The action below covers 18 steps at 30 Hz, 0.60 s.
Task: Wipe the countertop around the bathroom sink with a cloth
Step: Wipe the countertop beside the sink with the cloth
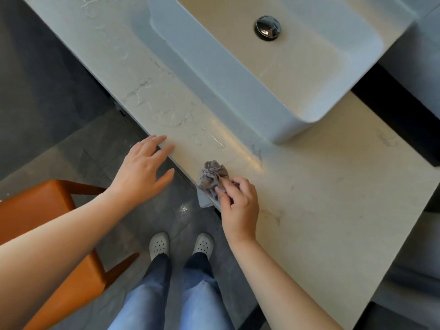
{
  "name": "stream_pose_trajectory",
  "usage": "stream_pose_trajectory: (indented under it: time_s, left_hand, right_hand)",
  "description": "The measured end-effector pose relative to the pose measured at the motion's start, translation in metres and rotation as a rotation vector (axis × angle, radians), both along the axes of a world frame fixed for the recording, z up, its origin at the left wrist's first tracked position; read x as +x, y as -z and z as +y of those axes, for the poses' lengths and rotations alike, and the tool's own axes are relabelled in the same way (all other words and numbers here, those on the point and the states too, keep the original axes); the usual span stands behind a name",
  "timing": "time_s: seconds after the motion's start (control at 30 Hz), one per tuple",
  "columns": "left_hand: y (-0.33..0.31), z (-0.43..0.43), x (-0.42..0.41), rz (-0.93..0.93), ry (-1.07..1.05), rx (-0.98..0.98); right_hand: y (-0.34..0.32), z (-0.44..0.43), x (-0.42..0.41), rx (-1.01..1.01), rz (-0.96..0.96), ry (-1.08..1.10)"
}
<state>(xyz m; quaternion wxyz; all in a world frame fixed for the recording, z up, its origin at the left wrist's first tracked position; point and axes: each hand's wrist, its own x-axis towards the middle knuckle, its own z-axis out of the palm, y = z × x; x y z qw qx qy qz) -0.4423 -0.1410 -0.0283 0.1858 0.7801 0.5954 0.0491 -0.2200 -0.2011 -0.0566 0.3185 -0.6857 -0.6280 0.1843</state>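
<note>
Grey and crumpled, the cloth [212, 177] sits at the front edge of the tabletop [333, 198], pinched in the curled fingers of the right hand [239, 204], while the left hand [142, 167] is spread wide with its fingertips at the same edge, holding nothing. Wet streaks [166, 115] glisten further left, in front of the sink [214, 75]; to my eye the cloth wants opening flatter and drawing through them in overlapping passes.

My cloth [213, 178] is a mottled grey-brown on the desk [333, 186], which is pale cream with faint grey veins. The sink [214, 75] looks bluish-white, its drain [267, 27] dark and shiny. The chair [35, 210] is orange, the floor [71, 144] dark grey. My clogs [159, 245] are white, my jeans [152, 294] light blue with darker hems.
</note>
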Motion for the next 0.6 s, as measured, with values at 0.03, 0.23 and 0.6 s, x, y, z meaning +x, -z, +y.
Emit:
stream_pose_trajectory:
  time_s: [0.03, 0.23, 0.6]
  left_hand:
    - [0.001, 0.005, -0.002, 0.011, -0.015, 0.002]
    - [0.01, 0.019, -0.009, 0.013, -0.001, 0.001]
    - [0.021, 0.016, -0.014, -0.003, 0.03, 0.003]
  right_hand:
    - [-0.003, -0.006, -0.003, -0.016, 0.015, -0.028]
    - [-0.029, -0.022, 0.0, -0.203, 0.274, -0.13]
    - [-0.034, 0.082, 0.068, -0.003, 0.042, 0.251]
